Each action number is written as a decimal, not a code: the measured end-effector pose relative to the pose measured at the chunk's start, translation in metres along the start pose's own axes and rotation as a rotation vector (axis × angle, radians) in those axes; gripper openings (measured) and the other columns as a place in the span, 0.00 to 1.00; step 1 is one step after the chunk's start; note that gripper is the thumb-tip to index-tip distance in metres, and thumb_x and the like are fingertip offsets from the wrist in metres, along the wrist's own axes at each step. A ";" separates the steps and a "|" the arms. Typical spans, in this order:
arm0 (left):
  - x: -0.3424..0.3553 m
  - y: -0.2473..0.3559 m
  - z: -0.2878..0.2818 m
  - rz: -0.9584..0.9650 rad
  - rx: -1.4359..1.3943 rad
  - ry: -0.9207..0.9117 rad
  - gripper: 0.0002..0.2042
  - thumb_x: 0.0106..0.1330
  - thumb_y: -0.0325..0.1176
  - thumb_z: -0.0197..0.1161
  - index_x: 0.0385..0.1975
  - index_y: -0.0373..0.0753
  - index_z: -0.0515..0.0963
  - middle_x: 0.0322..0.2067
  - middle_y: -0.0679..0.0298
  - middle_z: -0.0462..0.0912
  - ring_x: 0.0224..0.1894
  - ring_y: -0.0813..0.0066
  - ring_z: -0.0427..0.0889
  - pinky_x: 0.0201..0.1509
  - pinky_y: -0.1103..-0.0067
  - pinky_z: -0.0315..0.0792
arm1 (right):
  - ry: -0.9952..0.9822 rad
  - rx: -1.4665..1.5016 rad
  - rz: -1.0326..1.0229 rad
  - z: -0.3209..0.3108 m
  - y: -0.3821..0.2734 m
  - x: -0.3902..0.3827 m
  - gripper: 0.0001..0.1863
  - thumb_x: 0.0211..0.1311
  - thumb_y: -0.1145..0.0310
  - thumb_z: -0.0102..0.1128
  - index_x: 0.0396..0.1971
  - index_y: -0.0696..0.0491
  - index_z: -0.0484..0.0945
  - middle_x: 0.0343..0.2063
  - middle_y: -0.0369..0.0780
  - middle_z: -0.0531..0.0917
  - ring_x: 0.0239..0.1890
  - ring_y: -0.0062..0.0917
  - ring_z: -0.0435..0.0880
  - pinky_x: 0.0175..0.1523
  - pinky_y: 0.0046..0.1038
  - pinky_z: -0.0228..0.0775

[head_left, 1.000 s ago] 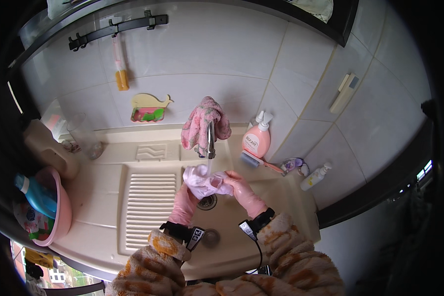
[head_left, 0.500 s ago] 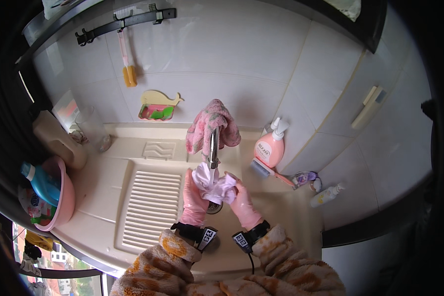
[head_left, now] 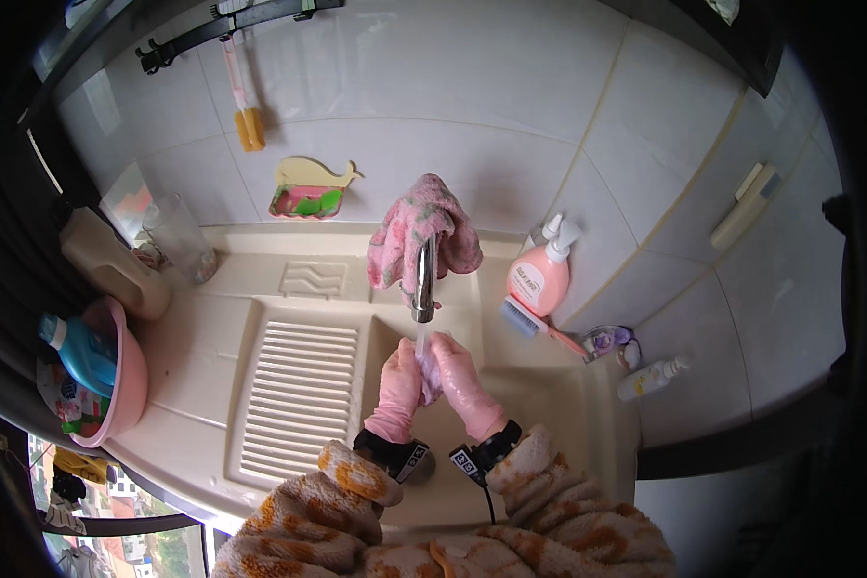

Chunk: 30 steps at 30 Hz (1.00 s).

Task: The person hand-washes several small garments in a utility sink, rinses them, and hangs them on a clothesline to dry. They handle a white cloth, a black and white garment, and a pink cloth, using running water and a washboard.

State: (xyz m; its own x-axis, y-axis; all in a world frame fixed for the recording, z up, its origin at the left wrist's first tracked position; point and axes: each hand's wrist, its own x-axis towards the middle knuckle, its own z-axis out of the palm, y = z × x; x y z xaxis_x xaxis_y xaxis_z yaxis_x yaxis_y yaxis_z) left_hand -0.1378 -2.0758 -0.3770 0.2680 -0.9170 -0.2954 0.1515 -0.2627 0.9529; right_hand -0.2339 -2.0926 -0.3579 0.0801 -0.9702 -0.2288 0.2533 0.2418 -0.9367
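Note:
Water runs from a chrome faucet (head_left: pixel 424 279) onto my two hands, which are in pink rubber gloves over the sink (head_left: pixel 539 385). Between them is a bunched light-purple cloth (head_left: pixel 431 374), mostly covered by the gloves. My left hand (head_left: pixel 401 378) is closed on its left side. My right hand (head_left: pixel 453 371) is closed on the other side, close against the left. A pink patterned towel (head_left: pixel 424 226) is draped over the faucet's top.
Left of the sink is a ribbed washboard (head_left: pixel 299 400). A pink basin (head_left: pixel 133 385) with a blue bottle (head_left: pixel 85 356) stands at far left. On the right ledge are a pink pump bottle (head_left: pixel 541 275), a scrub brush (head_left: pixel 530 320) and a small white bottle (head_left: pixel 650 379). A soap dish (head_left: pixel 303 201) hangs on the wall.
My hands have come together under the stream, and the cloth, spread between them before, is now bunched and mostly hidden. The whole view has shifted slightly.

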 end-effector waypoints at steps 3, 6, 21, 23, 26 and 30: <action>-0.003 0.003 0.001 0.002 -0.273 -0.049 0.13 0.69 0.37 0.45 0.43 0.36 0.73 0.29 0.65 0.76 0.28 0.79 0.74 0.34 0.80 0.71 | -0.239 0.127 0.024 -0.012 -0.003 -0.003 0.16 0.67 0.55 0.49 0.41 0.54 0.74 0.31 0.33 0.77 0.30 0.15 0.74 0.35 0.20 0.69; -0.001 0.008 -0.005 0.060 -0.329 -0.086 0.14 0.67 0.27 0.46 0.51 0.44 0.69 0.32 0.68 0.73 0.26 0.86 0.70 0.31 0.85 0.70 | -0.510 0.208 0.094 -0.018 -0.005 -0.008 0.17 0.67 0.57 0.49 0.48 0.53 0.72 0.36 0.33 0.77 0.32 0.16 0.76 0.37 0.20 0.70; 0.023 -0.009 -0.001 -0.212 -0.767 -0.242 0.17 0.70 0.48 0.46 0.35 0.39 0.72 0.28 0.65 0.76 0.31 0.76 0.74 0.36 0.76 0.71 | -0.091 -0.312 -0.362 0.005 0.013 -0.012 0.14 0.61 0.64 0.56 0.39 0.58 0.72 0.37 0.41 0.74 0.39 0.25 0.73 0.45 0.28 0.68; 0.018 -0.006 0.004 0.019 -0.455 -0.102 0.15 0.70 0.43 0.47 0.36 0.37 0.74 0.29 0.65 0.76 0.31 0.78 0.73 0.35 0.79 0.70 | -0.101 -0.088 -0.229 0.000 0.016 -0.005 0.17 0.65 0.58 0.52 0.38 0.59 0.71 0.34 0.38 0.75 0.37 0.22 0.72 0.43 0.27 0.68; 0.002 0.005 0.001 -0.078 -0.487 -0.138 0.15 0.69 0.42 0.50 0.41 0.37 0.74 0.35 0.65 0.78 0.36 0.77 0.76 0.42 0.79 0.71 | -0.127 0.149 -0.016 -0.012 0.020 0.004 0.17 0.69 0.55 0.46 0.39 0.55 0.73 0.34 0.34 0.77 0.36 0.16 0.73 0.42 0.22 0.69; -0.006 0.022 -0.011 -0.058 -0.428 -0.354 0.13 0.66 0.37 0.57 0.43 0.35 0.72 0.39 0.63 0.79 0.39 0.75 0.78 0.42 0.80 0.73 | -0.220 0.227 -0.042 -0.025 0.016 0.002 0.18 0.71 0.58 0.42 0.46 0.57 0.72 0.40 0.34 0.77 0.40 0.16 0.73 0.47 0.22 0.68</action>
State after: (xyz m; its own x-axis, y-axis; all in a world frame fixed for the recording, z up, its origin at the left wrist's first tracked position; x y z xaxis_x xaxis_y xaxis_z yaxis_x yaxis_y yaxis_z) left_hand -0.1259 -2.0725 -0.3554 -0.0767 -0.9690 -0.2349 0.5489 -0.2377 0.8014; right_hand -0.2539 -2.0912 -0.3804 0.2648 -0.9586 -0.1048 0.4676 0.2227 -0.8554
